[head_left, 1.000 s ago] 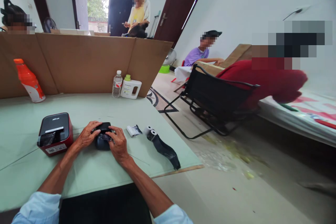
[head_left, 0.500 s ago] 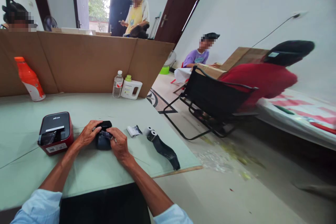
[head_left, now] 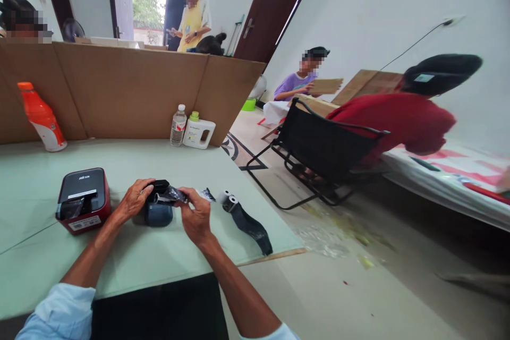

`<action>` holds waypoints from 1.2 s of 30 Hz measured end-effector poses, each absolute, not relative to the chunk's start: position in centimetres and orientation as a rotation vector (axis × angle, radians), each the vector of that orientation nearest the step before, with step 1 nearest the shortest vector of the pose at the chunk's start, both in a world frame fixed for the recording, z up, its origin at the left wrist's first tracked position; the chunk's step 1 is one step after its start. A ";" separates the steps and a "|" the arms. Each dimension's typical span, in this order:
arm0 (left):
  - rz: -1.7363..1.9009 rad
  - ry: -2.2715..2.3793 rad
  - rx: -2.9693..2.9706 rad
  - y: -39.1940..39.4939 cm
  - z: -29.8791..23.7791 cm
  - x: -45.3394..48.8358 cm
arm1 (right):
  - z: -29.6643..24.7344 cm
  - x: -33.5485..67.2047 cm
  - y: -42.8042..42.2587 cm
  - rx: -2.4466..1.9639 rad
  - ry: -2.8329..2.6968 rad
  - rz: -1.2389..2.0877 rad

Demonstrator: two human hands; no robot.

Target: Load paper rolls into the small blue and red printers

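My left hand (head_left: 133, 201) grips the left side of a small dark blue-black device (head_left: 156, 211) that rests on the pale green table (head_left: 119, 159). My right hand (head_left: 196, 216) pinches a thin dark strip (head_left: 172, 195) that runs out from the device's top toward the right. A red and black label printer (head_left: 83, 204) sits just left of my left hand. A small white packet (head_left: 206, 194) lies behind my right hand. To the right lies a roll with a long black ribbon (head_left: 245, 221) trailing off it.
A cardboard screen (head_left: 131, 95) walls the table's far side. Before it stand an orange bottle (head_left: 40, 117), a water bottle (head_left: 178, 126) and a white jug (head_left: 198, 132). A black folding chair (head_left: 322, 151) and a person in red (head_left: 394, 119) are to the right. Other people are farther back.
My right hand has moved right and up, drawing the dark strip out from the device. My left hand stayed on the device. The person in red shifted slightly.
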State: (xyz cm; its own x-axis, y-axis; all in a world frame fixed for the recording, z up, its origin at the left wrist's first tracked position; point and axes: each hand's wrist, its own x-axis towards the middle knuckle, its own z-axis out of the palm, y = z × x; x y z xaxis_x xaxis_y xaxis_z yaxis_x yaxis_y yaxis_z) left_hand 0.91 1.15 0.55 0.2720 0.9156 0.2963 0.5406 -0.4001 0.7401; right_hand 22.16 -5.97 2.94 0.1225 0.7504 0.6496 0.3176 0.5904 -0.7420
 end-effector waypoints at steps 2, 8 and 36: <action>0.969 1.279 2.070 1.0 0.6 0.7 | 3.5 24.1 -6.7 -1.076 -1.439 0.550; 0.966 1.201 2.140 1.2 0.4 0.0 | 0.7 28.8 -7.5 -1.328 -1.401 1.151; 0.949 1.172 2.171 1.2 0.9 -0.1 | 1.7 30.7 1.0 -2.142 -1.877 0.326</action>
